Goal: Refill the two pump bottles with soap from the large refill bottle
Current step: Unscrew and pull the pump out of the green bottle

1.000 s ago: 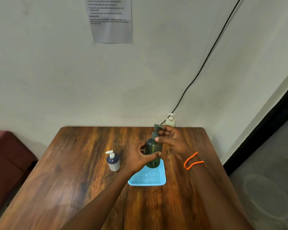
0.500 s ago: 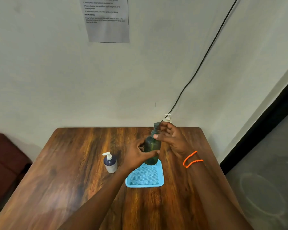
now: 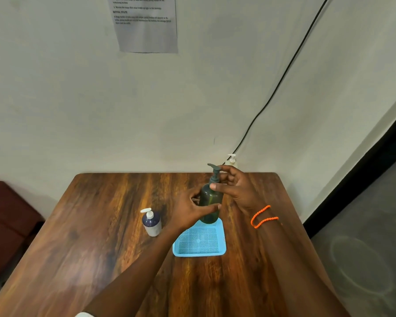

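A tall dark green pump bottle (image 3: 210, 202) stands upright at the far end of a blue mesh tray (image 3: 199, 242). My left hand (image 3: 190, 211) grips its body from the left. My right hand (image 3: 236, 188) pinches the bottle's neck and dark pump head between thumb and fingers. A small dark blue pump bottle (image 3: 151, 223) with a white pump stands on the table left of the tray. A pale pump bottle (image 3: 231, 160) stands at the table's far edge by the wall, partly hidden behind my right hand.
The wooden table (image 3: 101, 225) stands against a pale wall with a printed sheet (image 3: 146, 24) and a black cable (image 3: 279, 81) running down it. A dark red seat (image 3: 7, 220) is at the left. Grey floor lies to the right.
Both hands stay on the green bottle. My right-hand fingers have shifted around the pump head, which now points left. The camera tilted slightly.
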